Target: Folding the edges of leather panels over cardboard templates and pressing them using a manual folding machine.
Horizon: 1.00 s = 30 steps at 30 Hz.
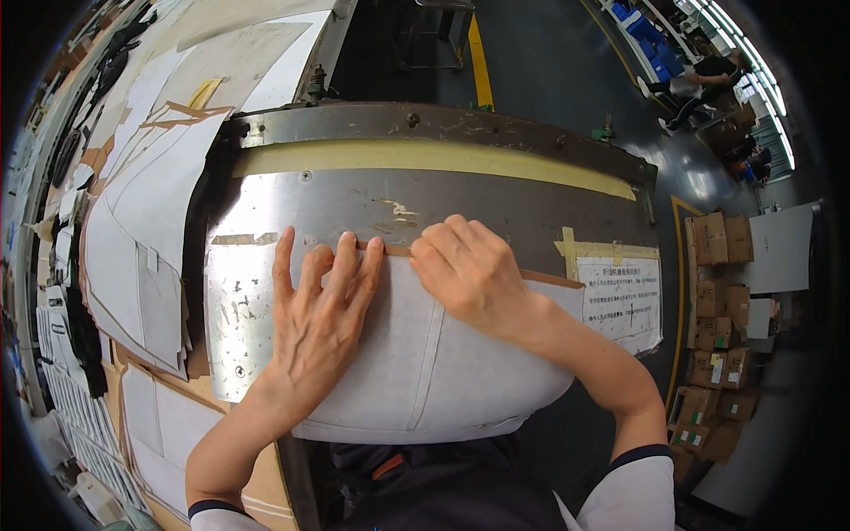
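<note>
A grey-white sewn panel with a seam running down its middle lies on a metal plate and droops over the near side towards me. Along its far edge runs a narrow brown strip. My left hand rests at the panel's left side, fingers spread, some fingertips touching the strip's left end. Farther right, my right hand is closed in a pinch on the strip at the panel's edge. Its thumb and the exact grip are hidden beneath the curled fingers.
Beyond the plate stretches a metal bar with a yellow strip before it. A taped paper sheet lies at right. Stacked white panels stand left. Cardboard boxes and a seated person are farther right.
</note>
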Available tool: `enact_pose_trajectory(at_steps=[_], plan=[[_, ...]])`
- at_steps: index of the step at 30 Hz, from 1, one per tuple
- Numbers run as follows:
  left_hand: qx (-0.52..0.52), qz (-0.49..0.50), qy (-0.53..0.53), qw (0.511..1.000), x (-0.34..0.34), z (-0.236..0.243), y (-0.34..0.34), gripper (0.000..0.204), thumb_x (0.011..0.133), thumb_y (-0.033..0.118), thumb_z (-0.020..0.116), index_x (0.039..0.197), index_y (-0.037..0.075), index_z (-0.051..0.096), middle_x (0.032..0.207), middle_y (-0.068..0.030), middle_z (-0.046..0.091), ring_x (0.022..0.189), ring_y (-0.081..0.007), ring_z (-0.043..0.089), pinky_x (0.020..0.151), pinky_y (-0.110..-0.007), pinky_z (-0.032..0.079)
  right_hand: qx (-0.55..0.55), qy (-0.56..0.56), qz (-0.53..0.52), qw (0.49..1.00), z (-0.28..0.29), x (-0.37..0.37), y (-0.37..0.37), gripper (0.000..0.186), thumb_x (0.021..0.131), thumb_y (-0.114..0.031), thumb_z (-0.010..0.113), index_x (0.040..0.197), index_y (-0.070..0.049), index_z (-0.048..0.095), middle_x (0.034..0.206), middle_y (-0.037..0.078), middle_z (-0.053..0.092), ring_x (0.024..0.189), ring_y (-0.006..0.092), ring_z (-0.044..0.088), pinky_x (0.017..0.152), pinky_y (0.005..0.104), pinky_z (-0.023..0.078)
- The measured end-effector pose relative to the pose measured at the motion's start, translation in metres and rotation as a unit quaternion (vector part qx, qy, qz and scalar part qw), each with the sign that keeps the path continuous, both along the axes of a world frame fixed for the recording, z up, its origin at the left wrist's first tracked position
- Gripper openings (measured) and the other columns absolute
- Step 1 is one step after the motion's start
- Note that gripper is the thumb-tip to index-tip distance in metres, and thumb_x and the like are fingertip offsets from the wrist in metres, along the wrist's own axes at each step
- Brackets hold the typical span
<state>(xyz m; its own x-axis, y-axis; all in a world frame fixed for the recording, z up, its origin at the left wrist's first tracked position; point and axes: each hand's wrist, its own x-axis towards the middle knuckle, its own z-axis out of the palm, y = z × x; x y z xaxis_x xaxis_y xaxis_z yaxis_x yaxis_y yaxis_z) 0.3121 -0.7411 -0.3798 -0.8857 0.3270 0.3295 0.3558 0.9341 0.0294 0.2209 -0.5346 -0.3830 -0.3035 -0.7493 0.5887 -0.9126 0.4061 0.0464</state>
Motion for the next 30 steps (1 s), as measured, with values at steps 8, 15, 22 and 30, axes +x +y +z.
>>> enact_pose_trajectory(at_steps=[8, 15, 22, 30], plan=[[-0.078, 0.034, -0.01, 0.996, 0.005, 0.016, 0.01, 0.07, 0.082, -0.003, 0.068, 0.149, 0.01, 0.055, 0.135, -0.0106, 0.057, 0.118, -0.0248, 0.057, 0.125, -0.069, 0.019, -0.072, -0.145, -0.006, 0.987, 0.005, 0.003, 0.005, 0.028, 0.072, 0.001, 0.081, 0.094, -0.002, 0.064, 0.091, 0.009, 0.059, 0.077, 0.0252, 0.059, 0.066, 0.0367, 0.05], [-0.079, 0.031, -0.024, 0.996, 0.004, 0.015, 0.013, 0.078, 0.082, -0.005, 0.071, 0.154, 0.014, 0.05, 0.136, -0.0138, 0.053, 0.121, -0.0269, 0.057, 0.124, -0.075, 0.015, -0.074, -0.262, -0.041, 0.961, 0.009, 0.012, 0.028, 0.034, 0.077, 0.001, 0.08, 0.11, -0.001, 0.072, 0.104, 0.009, 0.061, 0.092, 0.0265, 0.057, 0.081, 0.0387, 0.048], [-0.111, 0.027, -0.011, 0.993, 0.005, 0.016, 0.014, 0.069, 0.082, -0.003, 0.071, 0.149, 0.006, 0.055, 0.135, -0.0178, 0.056, 0.124, -0.0291, 0.057, 0.124, -0.075, 0.016, -0.088, -0.245, -0.023, 0.965, 0.003, 0.017, 0.033, 0.029, 0.084, 0.002, 0.072, 0.113, 0.0, 0.073, 0.106, 0.008, 0.06, 0.095, 0.0262, 0.056, 0.083, 0.0392, 0.045], [-0.106, -0.026, -0.006, 0.994, 0.001, 0.018, 0.017, 0.058, 0.084, -0.001, 0.066, 0.139, -0.014, 0.056, 0.128, -0.0187, 0.054, 0.128, -0.0294, 0.056, 0.127, -0.061, 0.029, -0.043, -0.174, -0.001, 0.984, 0.003, 0.02, 0.034, 0.033, 0.081, 0.003, 0.064, 0.114, 0.006, 0.068, 0.109, 0.012, 0.059, 0.101, 0.0301, 0.058, 0.086, 0.0418, 0.049]])
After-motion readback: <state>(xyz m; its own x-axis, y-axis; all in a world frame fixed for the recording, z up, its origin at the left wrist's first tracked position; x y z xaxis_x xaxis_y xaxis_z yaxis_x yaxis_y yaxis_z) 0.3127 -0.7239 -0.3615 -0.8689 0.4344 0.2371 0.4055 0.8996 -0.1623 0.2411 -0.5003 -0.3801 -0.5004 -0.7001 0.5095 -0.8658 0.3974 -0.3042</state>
